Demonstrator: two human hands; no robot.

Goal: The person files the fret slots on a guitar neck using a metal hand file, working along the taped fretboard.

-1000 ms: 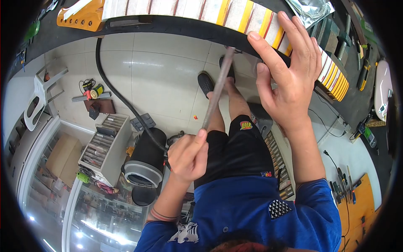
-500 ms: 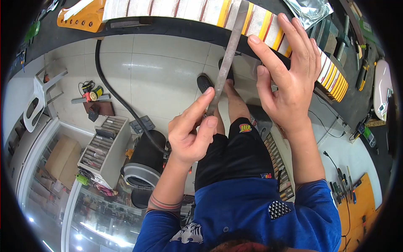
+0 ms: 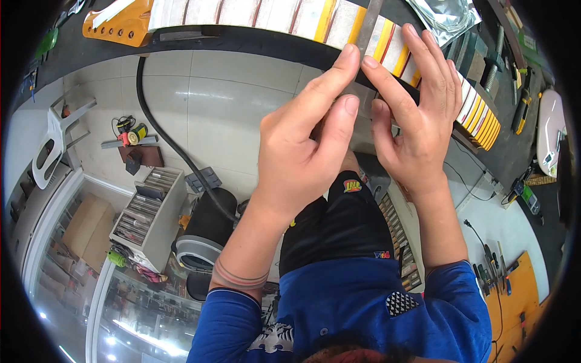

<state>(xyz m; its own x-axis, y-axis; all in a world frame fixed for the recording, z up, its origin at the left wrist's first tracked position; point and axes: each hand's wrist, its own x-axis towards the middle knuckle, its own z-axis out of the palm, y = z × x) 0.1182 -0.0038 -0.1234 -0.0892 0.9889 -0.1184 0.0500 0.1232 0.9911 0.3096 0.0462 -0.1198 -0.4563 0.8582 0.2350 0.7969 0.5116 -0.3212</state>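
Note:
A guitar neck (image 3: 272, 15) lies across the top of the view, its fingerboard covered with white and yellow tape between the frets. Its orange headstock (image 3: 119, 27) points left. My left hand (image 3: 308, 142) grips a flat metal file (image 3: 368, 27), which lies across the neck and extends past its far edge. The file's near end is hidden by that hand. My right hand (image 3: 420, 109) is open, its fingertips resting along the near part of the taped neck. Its index fingertip is close beside the file; whether they touch, I cannot tell.
The dark workbench (image 3: 66, 60) curves along the top. At the right are a clear plastic bag (image 3: 445, 18), a threaded clamp screw (image 3: 493, 60) and a yellow-black cutter (image 3: 522, 109). Below stand a white chair (image 3: 51, 145), a drawer of files (image 3: 148, 209) and a black hose (image 3: 163, 133).
My left hand has pushed forward and slightly right, carrying the file farther across the neck. My right hand stays nearly where it was.

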